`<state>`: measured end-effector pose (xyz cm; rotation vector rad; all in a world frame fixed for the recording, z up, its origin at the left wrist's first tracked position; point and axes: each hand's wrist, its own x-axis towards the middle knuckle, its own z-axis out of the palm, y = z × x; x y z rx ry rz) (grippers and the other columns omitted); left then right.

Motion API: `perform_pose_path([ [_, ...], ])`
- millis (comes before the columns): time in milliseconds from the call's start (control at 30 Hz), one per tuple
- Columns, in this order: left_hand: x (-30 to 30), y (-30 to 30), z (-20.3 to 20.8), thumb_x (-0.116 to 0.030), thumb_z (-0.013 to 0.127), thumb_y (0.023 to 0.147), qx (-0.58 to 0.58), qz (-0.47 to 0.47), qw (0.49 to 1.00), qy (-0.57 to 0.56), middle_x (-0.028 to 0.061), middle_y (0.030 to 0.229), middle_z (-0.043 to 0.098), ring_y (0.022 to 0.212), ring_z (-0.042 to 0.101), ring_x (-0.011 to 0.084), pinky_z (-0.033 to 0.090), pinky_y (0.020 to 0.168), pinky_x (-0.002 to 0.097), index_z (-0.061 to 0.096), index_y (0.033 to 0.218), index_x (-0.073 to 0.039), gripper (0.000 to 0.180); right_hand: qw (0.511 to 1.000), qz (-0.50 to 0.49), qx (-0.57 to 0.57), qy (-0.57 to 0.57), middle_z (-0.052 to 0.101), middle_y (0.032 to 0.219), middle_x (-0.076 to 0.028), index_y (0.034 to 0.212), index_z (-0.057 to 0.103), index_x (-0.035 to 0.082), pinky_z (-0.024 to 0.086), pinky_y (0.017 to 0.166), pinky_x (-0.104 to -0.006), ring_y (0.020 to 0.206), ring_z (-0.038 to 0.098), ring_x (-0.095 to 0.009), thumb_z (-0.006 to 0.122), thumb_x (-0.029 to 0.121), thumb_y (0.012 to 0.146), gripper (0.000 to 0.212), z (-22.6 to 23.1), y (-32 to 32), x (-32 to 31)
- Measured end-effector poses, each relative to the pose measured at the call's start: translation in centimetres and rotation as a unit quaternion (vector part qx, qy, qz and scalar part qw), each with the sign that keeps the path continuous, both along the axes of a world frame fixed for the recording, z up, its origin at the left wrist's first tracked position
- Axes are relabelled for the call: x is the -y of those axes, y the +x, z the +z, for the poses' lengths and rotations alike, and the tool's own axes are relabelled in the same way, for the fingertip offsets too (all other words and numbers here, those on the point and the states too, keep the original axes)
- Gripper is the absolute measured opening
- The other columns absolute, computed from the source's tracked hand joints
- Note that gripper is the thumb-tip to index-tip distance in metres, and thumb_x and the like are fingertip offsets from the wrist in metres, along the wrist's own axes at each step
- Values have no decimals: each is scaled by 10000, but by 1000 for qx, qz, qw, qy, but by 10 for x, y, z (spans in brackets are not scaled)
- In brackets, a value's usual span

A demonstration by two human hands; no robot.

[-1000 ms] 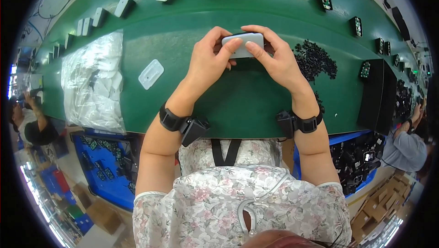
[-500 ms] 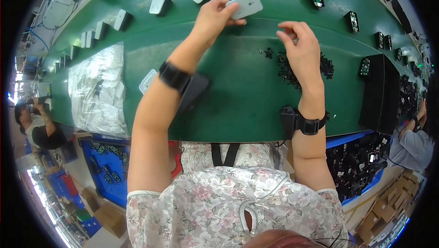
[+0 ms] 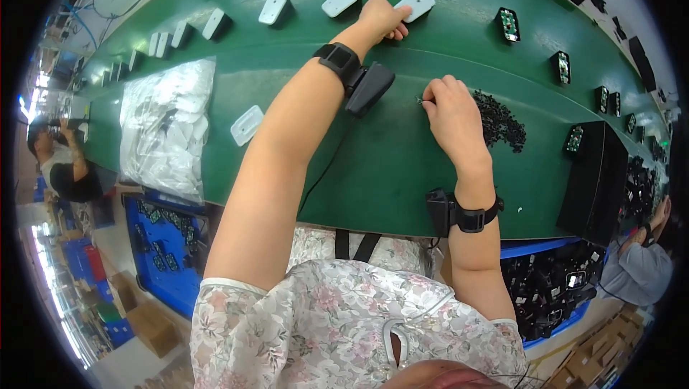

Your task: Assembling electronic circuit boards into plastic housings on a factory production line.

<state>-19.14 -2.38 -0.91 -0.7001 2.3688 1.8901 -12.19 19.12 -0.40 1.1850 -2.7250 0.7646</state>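
A white-topped black case (image 3: 419, 4) is gripped at its near left end by the fingers of the left hand (image 3: 380, 19), toward the far side of a green counter (image 3: 380, 181). The fingers of the right hand (image 3: 455, 110) are bent together nearer the counter's middle, beside a small piece (image 3: 420, 100); whether it is pinched cannot be told. A pile of small black parts (image 3: 504, 125) is spread just right of that hand. Similar white-topped cases (image 3: 274, 8) are lined up to the left, while open cases with green circuit boards (image 3: 509, 24) are ranged to the right. A loose white cover (image 3: 247, 125) is seen lying between the left forearm and a clear plastic bag (image 3: 163, 138) filled with white pieces.
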Motion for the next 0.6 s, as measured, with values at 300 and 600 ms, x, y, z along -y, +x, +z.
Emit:
perform_pose_path([
  [300, -40, 162, 7, -204, 672, 785, -263, -22, 842, -471, 105, 847, 597, 776, 578, 312, 481, 670, 387, 568, 948, -44, 251, 998, 7, -34, -46, 544, 836, -122, 856, 581, 10, 469, 704, -366, 794, 566, -282, 619, 27, 778, 88, 1, -11, -5],
  [600, 46, 296, 1, -237, 742, 708, 67, 84, 757, -644, 158, 975, 548, 889, 528, 333, 454, 744, 406, 530, 952, -5, 398, 994, -66, 59, -60, 617, 784, -110, 903, 636, 28, 462, 650, -350, 681, 578, -262, 625, 110, 817, 119, 20, -1, 2],
])
